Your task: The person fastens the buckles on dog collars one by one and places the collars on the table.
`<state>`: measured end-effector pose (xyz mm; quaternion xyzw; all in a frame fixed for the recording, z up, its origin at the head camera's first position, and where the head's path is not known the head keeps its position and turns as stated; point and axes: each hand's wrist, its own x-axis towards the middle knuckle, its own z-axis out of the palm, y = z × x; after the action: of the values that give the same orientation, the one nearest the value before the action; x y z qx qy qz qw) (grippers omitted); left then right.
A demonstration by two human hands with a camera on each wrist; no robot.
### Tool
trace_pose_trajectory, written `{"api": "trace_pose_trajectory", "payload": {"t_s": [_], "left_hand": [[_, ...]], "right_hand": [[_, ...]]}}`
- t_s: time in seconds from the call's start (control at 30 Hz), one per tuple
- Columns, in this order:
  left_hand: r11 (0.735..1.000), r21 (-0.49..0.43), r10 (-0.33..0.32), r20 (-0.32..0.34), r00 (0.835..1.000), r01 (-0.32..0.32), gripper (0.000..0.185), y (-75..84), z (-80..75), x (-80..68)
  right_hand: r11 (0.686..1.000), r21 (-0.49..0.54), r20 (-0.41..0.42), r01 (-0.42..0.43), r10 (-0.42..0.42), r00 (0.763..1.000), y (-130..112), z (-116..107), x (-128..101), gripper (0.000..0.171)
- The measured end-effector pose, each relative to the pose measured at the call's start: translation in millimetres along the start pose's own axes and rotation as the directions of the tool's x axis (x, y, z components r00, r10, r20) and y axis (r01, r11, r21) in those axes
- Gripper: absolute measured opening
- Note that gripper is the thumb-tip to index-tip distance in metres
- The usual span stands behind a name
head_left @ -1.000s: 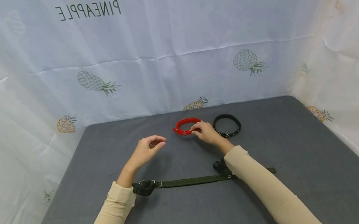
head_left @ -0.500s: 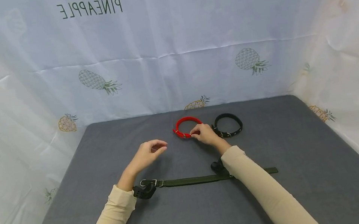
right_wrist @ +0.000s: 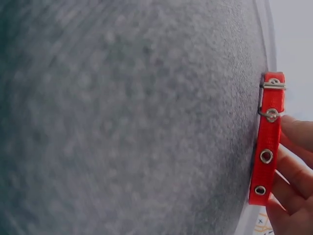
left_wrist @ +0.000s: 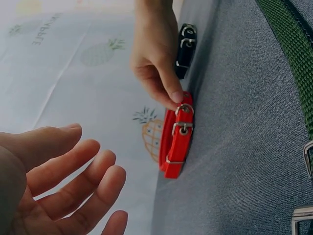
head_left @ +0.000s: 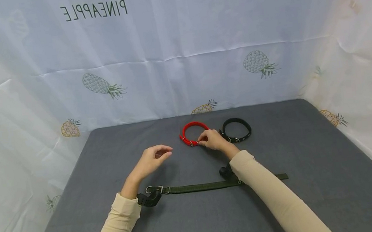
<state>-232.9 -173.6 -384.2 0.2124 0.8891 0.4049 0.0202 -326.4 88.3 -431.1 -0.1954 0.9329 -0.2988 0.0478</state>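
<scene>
My right hand (head_left: 213,139) pinches the edge of a buckled red collar (head_left: 194,123) near the back of the table. In the left wrist view its thumb and finger hold the red collar (left_wrist: 180,142) just beyond the metal buckle and ring. Metal eyelets show along the red strap (right_wrist: 266,139) in the right wrist view, with the fingers behind it. My left hand (head_left: 149,160) hovers to the left of the red collar, fingers loosely bent and apart, holding nothing. Right of the red one lies a black collar (head_left: 243,138), closed in a ring.
A green webbing strap (head_left: 199,187) with metal buckle and ring lies straight across the table in front, partly under my right forearm. The grey tabletop (head_left: 200,224) ends at a white pineapple-print curtain (head_left: 182,85) behind and at both sides.
The front of the red collar has come slightly toward me with my right hand, so its ring looks rounder. My left hand has sunk a little and stays empty.
</scene>
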Motion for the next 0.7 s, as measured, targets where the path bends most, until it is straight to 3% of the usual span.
{"api": "trace_pose_trajectory", "payload": {"t_s": [0.13,0.3,0.5,0.7], "left_hand": [[1.000,0.003,-0.001,-0.002,1.000,0.001,0.026,-1.3,0.8,0.5],[1.000,0.001,-0.006,0.004,1.000,0.006,0.026,-4.6,-0.2,0.4],[1.000,0.028,-0.014,0.037,0.999,0.013,0.029,-10.6,-5.2,-4.8],[0.999,0.048,-0.018,0.087,0.996,0.014,0.029,-21.2,-6.2,-13.4]], "right_hand": [[0.999,0.037,-0.006,-0.001,0.001,1.000,2.5,-3.8,-2.8,0.017],[0.994,0.092,-0.043,0.056,-0.052,0.998,3.4,-12.8,-12.4,0.020],[0.974,0.196,-0.053,0.109,-0.100,0.994,5.0,-30.6,-36.2,0.023],[0.975,0.188,-0.016,0.118,-0.117,0.993,14.2,-50.4,-64.6,0.026]]}}
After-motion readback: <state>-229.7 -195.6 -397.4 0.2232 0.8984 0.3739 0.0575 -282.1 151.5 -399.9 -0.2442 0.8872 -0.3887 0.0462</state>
